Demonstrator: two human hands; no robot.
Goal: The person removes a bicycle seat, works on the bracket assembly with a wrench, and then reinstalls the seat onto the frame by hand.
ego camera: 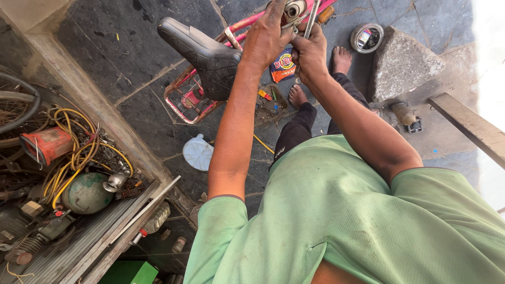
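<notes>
The left hand [267,36] is clamped over the pink bicycle frame [247,22] just past the black saddle [206,55]. The right hand [310,52] grips a metal tool [311,18] against the frame, above the stone floor [142,94] beside a small tin [366,37].

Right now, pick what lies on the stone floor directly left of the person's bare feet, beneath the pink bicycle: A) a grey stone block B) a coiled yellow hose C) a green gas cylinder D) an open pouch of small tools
D: the open tool pouch lies on the floor beside the bare foot, below the pink bicycle frame.
</notes>
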